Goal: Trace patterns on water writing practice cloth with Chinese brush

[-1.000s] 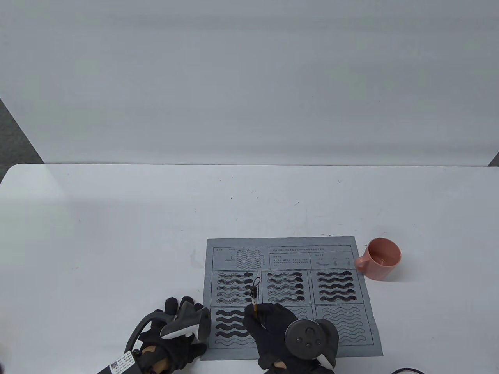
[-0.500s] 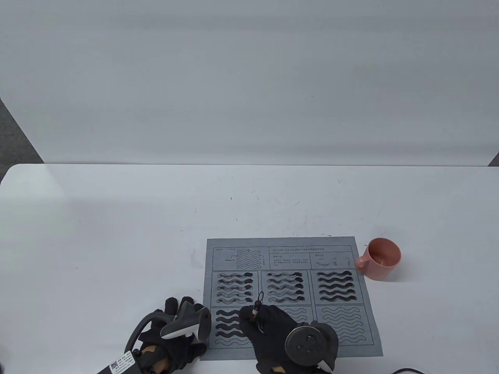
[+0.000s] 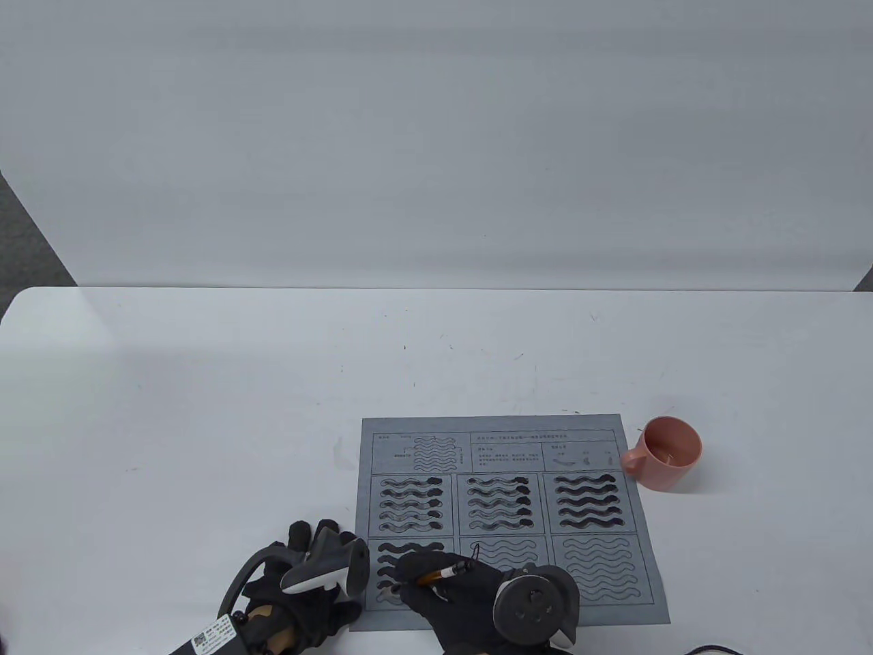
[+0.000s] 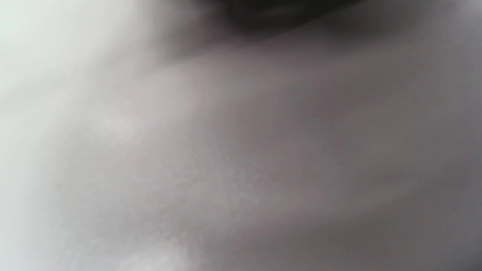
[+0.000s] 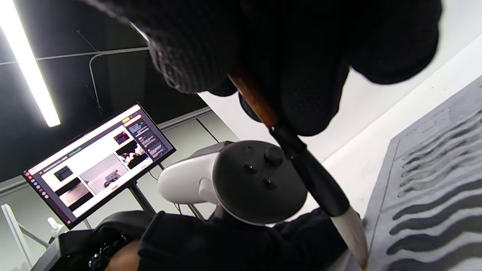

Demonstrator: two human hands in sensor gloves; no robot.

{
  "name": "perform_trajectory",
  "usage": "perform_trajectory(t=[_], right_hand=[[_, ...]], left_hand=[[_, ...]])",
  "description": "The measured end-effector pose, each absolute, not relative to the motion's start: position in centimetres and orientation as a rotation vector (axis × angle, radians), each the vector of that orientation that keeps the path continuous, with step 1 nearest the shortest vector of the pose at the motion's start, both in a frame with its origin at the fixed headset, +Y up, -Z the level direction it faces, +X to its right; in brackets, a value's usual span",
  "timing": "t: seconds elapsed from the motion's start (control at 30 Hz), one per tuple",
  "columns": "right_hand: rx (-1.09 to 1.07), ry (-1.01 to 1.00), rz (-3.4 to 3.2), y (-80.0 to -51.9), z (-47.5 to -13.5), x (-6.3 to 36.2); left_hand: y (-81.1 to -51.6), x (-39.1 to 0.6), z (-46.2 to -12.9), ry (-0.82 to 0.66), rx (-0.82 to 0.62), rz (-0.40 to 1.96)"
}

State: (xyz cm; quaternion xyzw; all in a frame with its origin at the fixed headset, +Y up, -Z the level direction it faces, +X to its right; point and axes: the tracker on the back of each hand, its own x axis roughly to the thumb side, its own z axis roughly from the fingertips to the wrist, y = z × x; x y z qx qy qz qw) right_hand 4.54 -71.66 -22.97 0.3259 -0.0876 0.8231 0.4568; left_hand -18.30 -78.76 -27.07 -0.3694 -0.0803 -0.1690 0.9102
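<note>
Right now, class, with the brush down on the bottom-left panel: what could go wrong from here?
1. The right hand lies over wet strokes on the cloth; it may smudge them.
2. The brush is steeply tilted near the cloth's left edge; its tip may stray off the wave outline.

A white table (image 3: pixel 204 382) spreads far beyond the gripping fingers, backed by a plain white backdrop (image 3: pixel 436 136), with grey floor (image 3: pixel 27 239) showing at its left corner. Behind the grip hang a dark ceiling, a lit strip light (image 5: pixel 28 64) and a glowing monitor (image 5: pixel 98 162) on a stand.
</note>
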Motion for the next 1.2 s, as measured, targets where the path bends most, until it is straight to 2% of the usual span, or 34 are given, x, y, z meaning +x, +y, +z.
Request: perform_trajectory(t=[1.2], right_hand=[[0.749,-0.152,2.090,-72.48,-23.52,4.05]], left_hand=[[-78.79,-18.29,-27.05,-0.166,-0.762,-0.351]])
